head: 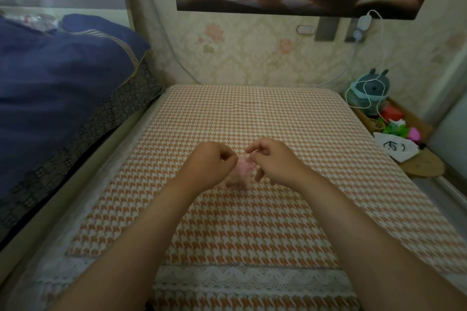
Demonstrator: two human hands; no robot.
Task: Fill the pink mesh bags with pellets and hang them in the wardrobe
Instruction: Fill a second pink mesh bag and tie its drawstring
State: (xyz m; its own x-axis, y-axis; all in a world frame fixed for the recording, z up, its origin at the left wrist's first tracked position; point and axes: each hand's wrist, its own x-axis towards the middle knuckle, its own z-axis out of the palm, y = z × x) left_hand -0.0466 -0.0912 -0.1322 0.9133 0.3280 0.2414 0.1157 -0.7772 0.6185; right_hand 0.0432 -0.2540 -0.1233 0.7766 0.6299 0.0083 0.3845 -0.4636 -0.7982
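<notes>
A small pink mesh bag (243,167) is held just above the orange-and-white houndstooth cloth (252,222), between my two hands. My left hand (209,164) pinches the bag's top from the left with curled fingers. My right hand (275,161) pinches it from the right with thumb and forefinger, its other fingers loosely spread. The bag's lower part (237,183) looks fuller and brownish, and much of the bag is hidden by my fingers. No wardrobe is in view.
A dark blue quilt (58,88) lies on the bed to the left. At the right edge a tray (409,121) holds a grey plush toy (371,91), a white cable, coloured items and a white pouch (394,148). A papered wall closes the back.
</notes>
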